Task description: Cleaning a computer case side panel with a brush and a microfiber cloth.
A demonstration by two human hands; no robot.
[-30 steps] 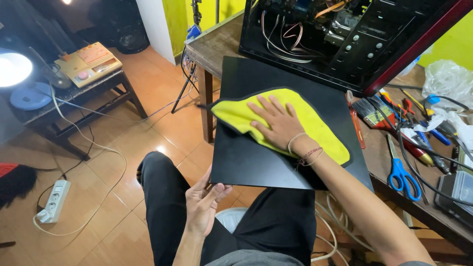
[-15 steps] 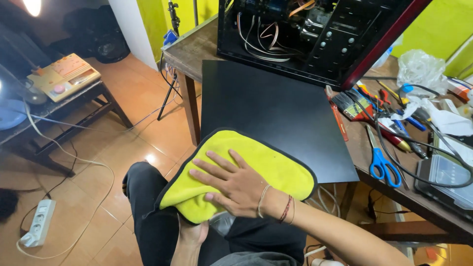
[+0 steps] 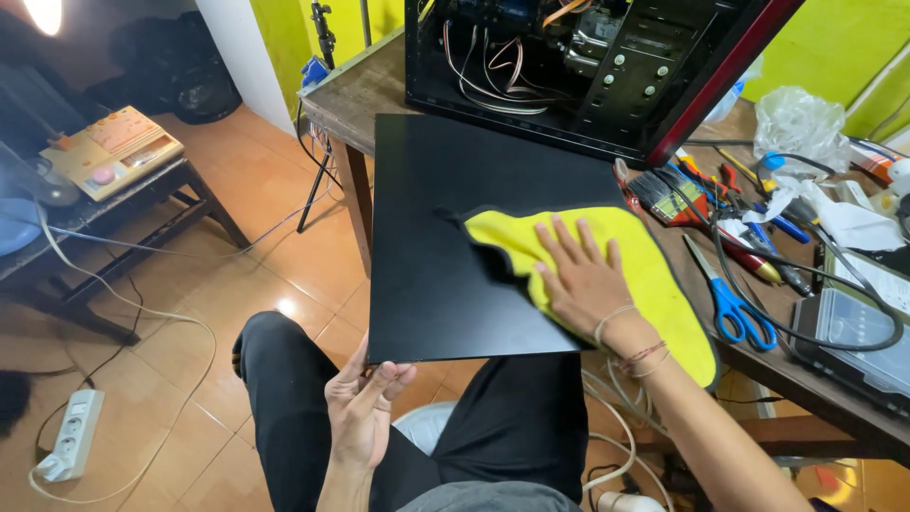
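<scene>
Cloth (image 3: 616,270) under right hand (image 3: 580,280), left hand (image 3: 365,408) apparently pinching panel (image 3: 455,246) edge.

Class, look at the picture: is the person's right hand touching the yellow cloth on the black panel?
Touching. The head view shows the right hand pressed flat, fingers spread, on the yellow cloth, which lies on the black panel.

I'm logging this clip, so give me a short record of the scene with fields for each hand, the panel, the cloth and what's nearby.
left hand: grips the near edge of the panel
right hand: flat on the cloth, fingers spread
panel: black, flat, resting partly on the table and over the lap
cloth: yellow, dark-edged, on the panel's right side
nearby: open computer case, scissors, brush
</scene>
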